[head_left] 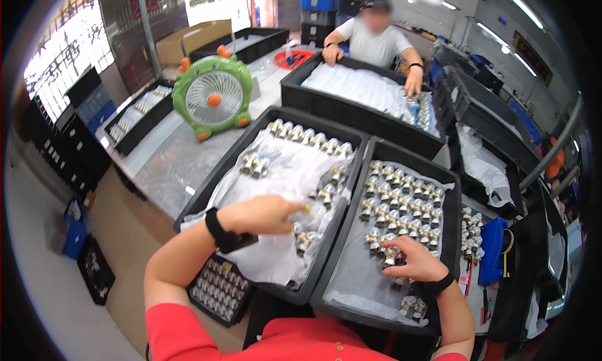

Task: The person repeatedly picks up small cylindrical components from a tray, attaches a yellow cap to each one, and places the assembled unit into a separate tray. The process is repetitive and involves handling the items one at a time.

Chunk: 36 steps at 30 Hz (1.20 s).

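Observation:
My left hand (pixel 266 214) reaches over the left black tray (pixel 210 195), its index finger stretched toward the tray's right side. A small yellow spot shows at the fingertip. The other fingers curl underneath, partly hidden, so any hold is unclear. White sheeting (pixel 244 192) lines this tray, with small metal fittings (pixel 307 135) in a row at the far end and more along the right side. Over the right black tray (pixel 323 289), my right hand (pixel 417 261) has thumb and index finger spread around one metal fitting (pixel 392 256). Rows of similar fittings (pixel 407 204) stand beyond it.
A green fan (pixel 213 99) stands on the table at left. Across from me, a co-worker (pixel 376 38) handles parts in another black tray (pixel 351 113). Stacked crates (pixel 489 110) and a blue bin (pixel 494 251) are at right. A filled tray (pixel 219 289) sits low near my left elbow.

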Each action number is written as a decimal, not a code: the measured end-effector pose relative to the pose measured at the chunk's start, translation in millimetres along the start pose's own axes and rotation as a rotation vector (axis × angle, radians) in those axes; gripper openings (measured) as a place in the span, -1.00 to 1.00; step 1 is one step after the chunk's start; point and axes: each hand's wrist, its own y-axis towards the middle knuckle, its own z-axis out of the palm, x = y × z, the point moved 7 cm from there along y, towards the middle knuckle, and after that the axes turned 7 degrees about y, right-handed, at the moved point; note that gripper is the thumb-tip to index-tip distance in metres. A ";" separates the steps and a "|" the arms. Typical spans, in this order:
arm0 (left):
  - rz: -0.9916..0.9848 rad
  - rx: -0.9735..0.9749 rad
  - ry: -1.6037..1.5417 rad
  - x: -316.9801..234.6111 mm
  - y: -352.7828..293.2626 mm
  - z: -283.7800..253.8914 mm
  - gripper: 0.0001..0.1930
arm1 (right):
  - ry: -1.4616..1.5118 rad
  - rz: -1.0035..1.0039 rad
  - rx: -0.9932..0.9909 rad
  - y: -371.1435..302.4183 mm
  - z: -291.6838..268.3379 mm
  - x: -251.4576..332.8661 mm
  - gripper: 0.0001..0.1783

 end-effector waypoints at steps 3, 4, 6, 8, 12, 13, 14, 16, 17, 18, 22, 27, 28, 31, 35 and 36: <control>0.229 0.163 -0.098 -28.8 -8.1 9.5 -0.49 | 0.010 -0.063 -0.010 -0.2 2.3 -6.2 -0.36; 0.307 0.190 -0.119 -43.3 -10.7 6.2 -0.49 | 0.002 -0.047 -0.006 -1.0 1.4 -6.9 -0.36; 0.395 0.270 -0.166 -73.5 -22.7 2.3 -0.51 | 0.001 -0.051 -0.001 -1.4 1.8 -5.8 -0.36; 0.511 0.222 -0.269 -98.3 -30.1 -9.0 -0.51 | 0.008 -0.076 -0.009 0.1 0.5 -5.7 -0.36; 0.613 0.081 -0.477 -132.6 -22.8 -24.1 -0.57 | 0.011 -0.109 -0.056 -1.2 0.3 -5.6 -0.34; 0.619 0.025 -0.532 -139.0 -17.0 -26.5 -0.58 | 0.011 -0.134 -0.090 -0.9 -0.6 -2.6 -0.33; 0.596 -0.050 -0.624 -141.0 -7.5 -27.2 -0.62 | 0.009 -0.161 -0.126 -0.2 -2.1 0.5 -0.31; 0.465 -0.112 -0.793 -138.9 15.9 -23.7 -0.59 | 0.046 -0.188 -0.233 1.5 -6.5 0.2 -0.28; 0.404 -0.137 -0.880 -136.5 29.6 -19.7 -0.58 | 0.063 -0.194 -0.289 -0.1 -9.3 -0.1 -0.26; 0.346 -0.198 -1.005 -130.7 45.0 -13.4 -0.58 | 0.063 -0.240 -0.315 -1.6 -12.4 7.1 -0.22; 0.029 -0.281 -1.365 -98.2 82.7 22.6 -0.59 | 0.146 -0.218 -0.380 -3.0 -17.6 13.7 -0.20; -0.077 -0.285 -1.468 -89.1 89.9 39.0 -0.65 | 0.167 -0.223 -0.368 -5.5 -17.1 19.2 -0.17; -0.097 -0.283 -1.487 -87.1 91.9 46.6 -0.65 | 0.181 -0.228 -0.364 -5.1 -16.8 20.9 -0.16; -0.152 -0.239 -1.514 -97.2 91.2 58.7 -0.65 | 0.197 -0.258 -0.396 -6.4 -17.1 23.4 -0.13; -0.083 -0.087 -1.570 -109.8 95.1 67.6 -0.63 | 0.160 -0.286 -0.433 -9.6 -19.5 31.7 -0.14; -0.058 -0.043 -1.570 -116.3 91.8 64.1 -0.62 | 0.148 -0.293 -0.444 -10.4 -20.7 33.2 -0.14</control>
